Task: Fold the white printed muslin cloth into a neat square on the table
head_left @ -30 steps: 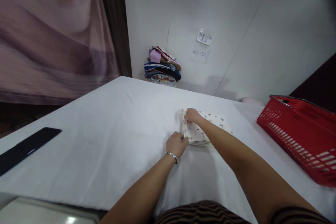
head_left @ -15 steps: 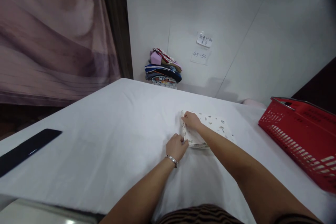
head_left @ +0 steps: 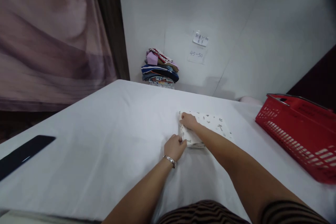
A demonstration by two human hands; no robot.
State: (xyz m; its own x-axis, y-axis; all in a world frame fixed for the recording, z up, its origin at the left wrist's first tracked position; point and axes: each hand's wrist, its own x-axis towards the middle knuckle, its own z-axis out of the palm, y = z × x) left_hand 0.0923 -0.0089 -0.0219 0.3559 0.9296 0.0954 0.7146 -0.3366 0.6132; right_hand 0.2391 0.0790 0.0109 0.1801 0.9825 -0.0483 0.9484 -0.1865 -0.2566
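Your right forearm crosses the near half of the folded printed cloth [head_left: 210, 126], so its near right corner is hidden. The red plastic basket [head_left: 296, 126] runs off the frame at 3 o'clock, and the black flat object [head_left: 23, 154] at 9 o'clock is cut by the left edge; what it is cannot be made out. The two paper notes [head_left: 198, 47] on the wall carry writing too small to read surely.

You are at a table under a white sheet [head_left: 105, 136], set against a pale wall. A mauve curtain [head_left: 52, 35] hangs at 10 o'clock, and a stack of folded clothes [head_left: 160, 68] sits against the wall at 12 o'clock, well apart from your hands.

The cloth lies flat on the sheet just right of centre. Your left hand [head_left: 174, 147] has its fingers curled in at the cloth's near left corner, touching the edge; whether they pinch it cannot be told. Your right hand [head_left: 188, 120] rests on the cloth's far left corner, fingers bent and pressed down on the fabric.
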